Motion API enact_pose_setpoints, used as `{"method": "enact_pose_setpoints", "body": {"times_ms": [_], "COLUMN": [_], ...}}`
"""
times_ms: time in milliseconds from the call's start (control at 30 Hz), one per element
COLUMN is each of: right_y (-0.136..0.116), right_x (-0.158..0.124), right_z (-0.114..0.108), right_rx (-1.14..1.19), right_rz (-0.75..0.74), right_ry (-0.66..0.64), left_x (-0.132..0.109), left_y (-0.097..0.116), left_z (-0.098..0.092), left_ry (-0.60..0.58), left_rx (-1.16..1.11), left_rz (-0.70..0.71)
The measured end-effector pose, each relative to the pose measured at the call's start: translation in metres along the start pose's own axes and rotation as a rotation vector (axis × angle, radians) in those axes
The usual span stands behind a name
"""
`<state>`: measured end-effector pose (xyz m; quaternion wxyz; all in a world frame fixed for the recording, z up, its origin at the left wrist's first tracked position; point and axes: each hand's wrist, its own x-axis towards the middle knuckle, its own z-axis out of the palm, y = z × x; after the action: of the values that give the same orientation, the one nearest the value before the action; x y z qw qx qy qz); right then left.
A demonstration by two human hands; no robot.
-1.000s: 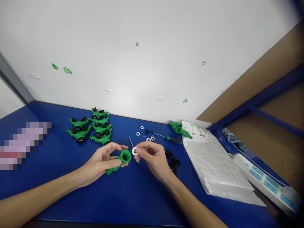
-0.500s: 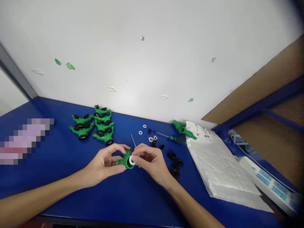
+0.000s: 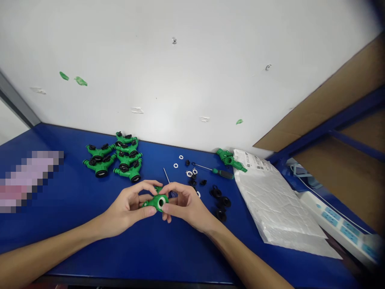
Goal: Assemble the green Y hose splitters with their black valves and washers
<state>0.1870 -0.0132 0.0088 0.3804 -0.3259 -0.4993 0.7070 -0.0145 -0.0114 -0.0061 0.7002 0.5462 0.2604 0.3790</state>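
- Green plastic is the centre of it all: a green fitting (image 3: 155, 202) sits between the person's two hands, raised a little above the worktop (image 3: 180, 249), lying on its side with its open end turned toward the right hand.
- A white ring (image 3: 161, 202) sits in that open end, its middle dark.
- The left hand (image 3: 126, 208) has a clenched grip on the fitting's body, with the thumb across the front and the fingers curling over the top.
- The right hand (image 3: 188, 206) is clenched too, gripping the fitting's ring end from the other side, its fingers wrapped around and just beside the ring.
- Past the hands, a thin metal pin (image 3: 166, 175) lies on the worktop, with small white washers (image 3: 176, 165) and small black parts (image 3: 192, 182) scattered near it.
- To the right of the hands lie black rings (image 3: 221, 202), in a loose row.
- Further back lies a screwdriver (image 3: 223, 173) with a green-and-black handle, just beside two green parts (image 3: 230, 159).
- On the left stands a cluster of green sprinkler bodies (image 3: 112, 158) with black caps, close together.
- A white plastic bag (image 3: 275, 204) lies flat at the right, with a power strip (image 3: 339, 224) beyond it, lower than the worktop.
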Motion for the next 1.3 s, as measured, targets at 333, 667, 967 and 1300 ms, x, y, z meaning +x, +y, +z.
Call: {"method": "enact_pose_setpoints", "body": {"times_ms": [333,667,967,1300], "right_y": [0.006,0.009,0.016,0.017], "right_x": [0.001,0.002,0.002,0.003], "right_z": [0.0,0.0,0.004,0.006], "right_rx": [-0.02,0.017,-0.11,-0.101], "right_rz": [0.028,-0.029,-0.103,-0.11], "right_ry": [0.02,0.011,0.119,0.111], "left_x": [-0.002,-0.004,-0.005,-0.009], "left_y": [0.004,0.001,-0.007,-0.012], "left_z": [0.002,-0.002,-0.004,-0.003], "left_ry": [-0.061,-0.062,0.012,-0.038], "left_rx": [0.034,0.054,0.232,0.205], "left_rz": [-0.008,0.033,0.084,0.09]}}
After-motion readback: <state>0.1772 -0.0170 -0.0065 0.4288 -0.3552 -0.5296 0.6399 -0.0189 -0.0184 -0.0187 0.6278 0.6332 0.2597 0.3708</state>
